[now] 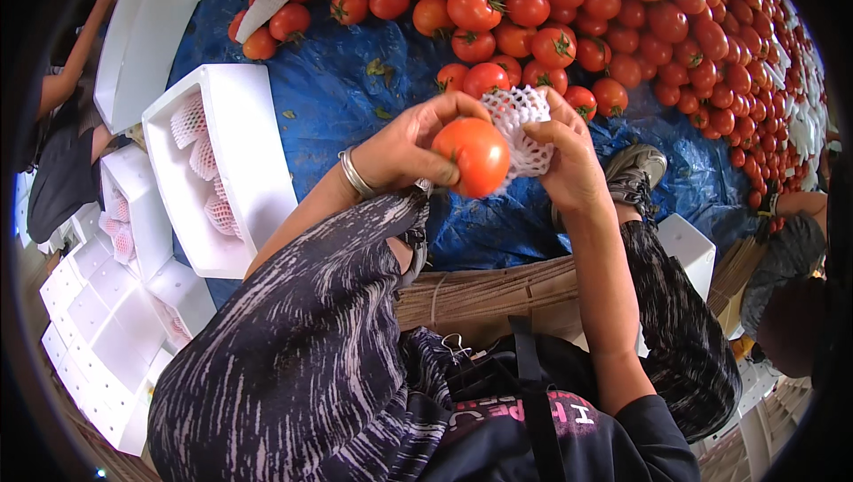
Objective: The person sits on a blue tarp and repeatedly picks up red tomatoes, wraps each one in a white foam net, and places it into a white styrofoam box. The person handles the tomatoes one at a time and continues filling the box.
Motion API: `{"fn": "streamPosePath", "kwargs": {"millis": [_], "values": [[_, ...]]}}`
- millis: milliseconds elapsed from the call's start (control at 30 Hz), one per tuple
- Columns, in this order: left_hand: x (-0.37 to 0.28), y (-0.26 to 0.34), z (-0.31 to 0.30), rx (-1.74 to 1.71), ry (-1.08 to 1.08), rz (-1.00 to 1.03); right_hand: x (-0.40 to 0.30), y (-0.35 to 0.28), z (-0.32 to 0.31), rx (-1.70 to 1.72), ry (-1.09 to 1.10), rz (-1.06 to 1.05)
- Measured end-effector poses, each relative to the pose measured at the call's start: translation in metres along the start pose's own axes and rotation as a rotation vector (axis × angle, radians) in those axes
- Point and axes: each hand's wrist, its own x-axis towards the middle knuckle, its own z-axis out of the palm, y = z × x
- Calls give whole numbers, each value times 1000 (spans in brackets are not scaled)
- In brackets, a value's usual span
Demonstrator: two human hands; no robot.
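A ripe tomato [474,157] is gripped in my left hand [406,145], its thumb on the near side and the fingers behind. My right hand [573,159] holds a white foam net sleeve [520,132] by its right side, thumb pressed on the mesh. The sleeve sits right beside the tomato and partly behind it; I cannot tell whether the tomato enters it. Left of my left arm, an open white foam box [263,169] holds several tomatoes in net sleeves [208,162].
A large heap of loose tomatoes [626,22] spreads over a blue tarp [333,102]. At far left stand another foam box [143,49] and stacked foam boxes [106,329]. Flattened cardboard [493,292] lies beneath me. Other people's arms show at left [70,75] and right [803,205].
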Motion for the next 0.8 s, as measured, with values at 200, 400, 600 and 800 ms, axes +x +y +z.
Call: {"fn": "streamPosePath", "kwargs": {"millis": [200, 400, 600, 800], "values": [[11, -3, 4, 652, 469, 259, -4, 22, 29, -767, 237, -514], [5, -5, -15, 378, 641, 342, -18, 35, 33, -678, 225, -417], [7, -7, -3, 447, 557, 312, 6, 11, 14, -425, 102, -171], [6, 4, 0, 536, 398, 282, 6, 19, 12, -419, 72, -54]]}}
